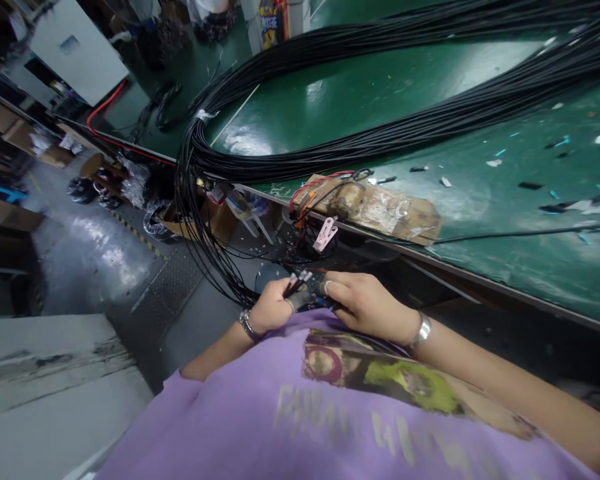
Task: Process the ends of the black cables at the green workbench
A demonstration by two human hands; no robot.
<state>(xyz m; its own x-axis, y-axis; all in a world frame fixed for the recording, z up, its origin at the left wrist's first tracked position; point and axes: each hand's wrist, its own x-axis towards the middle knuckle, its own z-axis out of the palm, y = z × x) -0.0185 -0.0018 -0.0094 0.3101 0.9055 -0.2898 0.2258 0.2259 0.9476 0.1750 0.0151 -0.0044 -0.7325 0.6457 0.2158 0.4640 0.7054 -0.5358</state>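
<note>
My left hand (271, 308), with a bracelet at its wrist, is closed around several black cables (294, 287). Their pale ends stick up past the thumb, which seems to have a grey covering. Close by on the right, my right hand (363, 300) has its fingers curled, and what they grip is hidden. A pale band circles one of its fingers. The held cables seem to belong to the strands hanging from a large black cable bundle (280, 163), which lies looped over the green table (390, 87) and is tied with a white tie (203, 115).
At the table edge sits a tape-wrapped wooden block (380, 207), with a pale pink clip (325, 234) hanging beside it. Cable scraps (530, 185) litter the tabletop on the right. A cardboard box (220, 223) stands below, and a white machine (75, 50) stands far left.
</note>
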